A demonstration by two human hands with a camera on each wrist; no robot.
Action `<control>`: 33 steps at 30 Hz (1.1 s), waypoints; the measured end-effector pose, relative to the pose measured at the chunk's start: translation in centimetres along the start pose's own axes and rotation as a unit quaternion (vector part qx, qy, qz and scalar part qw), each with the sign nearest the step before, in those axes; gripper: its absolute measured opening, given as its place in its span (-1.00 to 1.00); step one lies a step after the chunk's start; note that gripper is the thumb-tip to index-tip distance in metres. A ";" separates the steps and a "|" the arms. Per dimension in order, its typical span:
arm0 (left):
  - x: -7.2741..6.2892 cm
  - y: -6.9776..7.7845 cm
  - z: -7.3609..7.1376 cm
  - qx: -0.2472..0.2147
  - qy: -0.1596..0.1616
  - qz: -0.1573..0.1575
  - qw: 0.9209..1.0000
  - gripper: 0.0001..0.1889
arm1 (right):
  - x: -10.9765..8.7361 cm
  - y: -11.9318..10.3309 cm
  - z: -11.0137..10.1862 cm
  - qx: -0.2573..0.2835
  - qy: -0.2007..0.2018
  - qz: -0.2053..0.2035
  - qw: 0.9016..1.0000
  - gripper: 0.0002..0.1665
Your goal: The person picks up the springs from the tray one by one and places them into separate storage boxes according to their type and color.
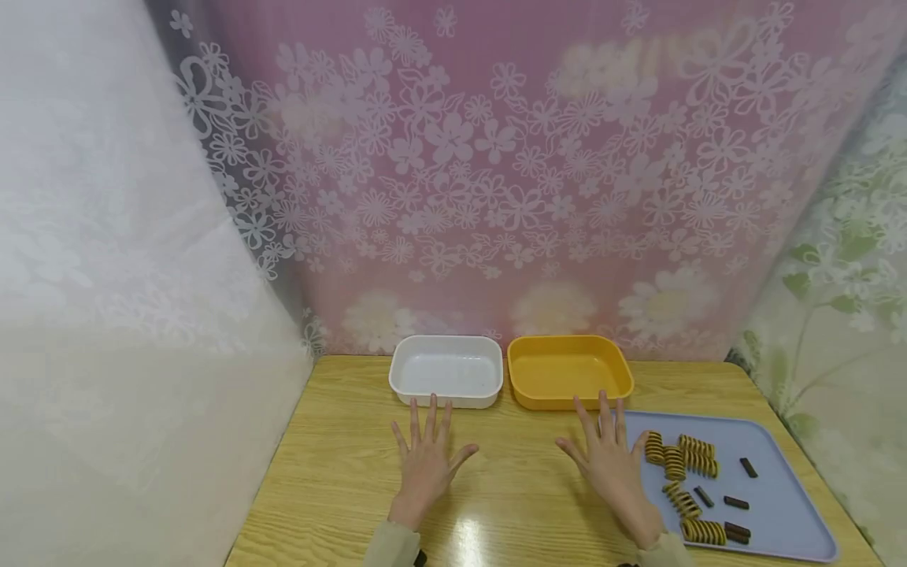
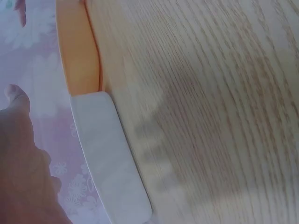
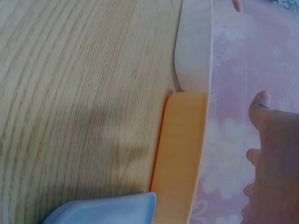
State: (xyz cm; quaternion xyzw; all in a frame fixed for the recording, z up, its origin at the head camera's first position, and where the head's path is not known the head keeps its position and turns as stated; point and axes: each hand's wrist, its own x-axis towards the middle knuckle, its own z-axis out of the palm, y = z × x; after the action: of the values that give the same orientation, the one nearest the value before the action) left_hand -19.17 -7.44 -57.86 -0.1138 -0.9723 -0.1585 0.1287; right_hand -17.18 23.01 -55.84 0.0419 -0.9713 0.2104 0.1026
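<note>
My left hand (image 1: 425,466) hovers over the wooden table in front of the white container (image 1: 448,400), fingers spread and holding nothing. The right hand (image 1: 611,466) is likewise spread, with nothing in it, in front of the yellow container (image 1: 570,402) and beside the left edge of the blue tray (image 1: 772,472). On that tray lie several striped ridged spiral pieces (image 1: 703,531) and several small dark sticks (image 1: 735,502). In the left wrist view the left hand (image 2: 23,163) shows at the left edge; the right wrist view shows the right hand (image 3: 275,163) at its right edge.
Both containers stand side by side at the back of the table (image 1: 340,441), against a pink flowered curtain (image 1: 460,197). A pale cloth (image 1: 127,315) hangs at the left, a green-flowered one (image 1: 843,299) at the right.
</note>
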 end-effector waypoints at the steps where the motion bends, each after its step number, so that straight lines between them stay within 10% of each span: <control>1: 0.0 0.0 0.1 -0.002 0.007 0.004 1.000 -0.06 | 0.0 0.1 -0.1 0.001 0.004 -0.003 1.000 0.04; 7: 1.1 0.7 0.6 -0.043 0.049 0.035 0.997 -0.22 | 0.0 1.3 -1.5 -0.008 0.086 -0.039 0.996 -0.03; 14: 2.8 2.8 0.9 -0.078 0.106 0.068 0.989 -0.55 | 0.0 4.7 -4.1 -0.028 0.245 -0.089 0.965 -0.49; 20: 3.6 5.9 1.8 -0.069 0.136 0.108 0.982 -0.61 | -0.9 9.4 -6.1 -0.058 0.288 -0.074 0.953 -0.65; 33: 3.4 13.3 6.0 -0.049 -0.002 0.131 0.990 -0.32 | -5.2 20.6 -7.8 -0.033 0.284 0.011 0.958 -0.63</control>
State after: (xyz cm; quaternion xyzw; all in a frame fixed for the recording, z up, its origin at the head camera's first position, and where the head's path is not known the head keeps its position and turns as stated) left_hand -20.12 7.52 -58.63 -0.2464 -0.9404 -0.1875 0.1410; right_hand -13.23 45.13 -58.27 -0.0334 -0.9090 0.1825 0.3733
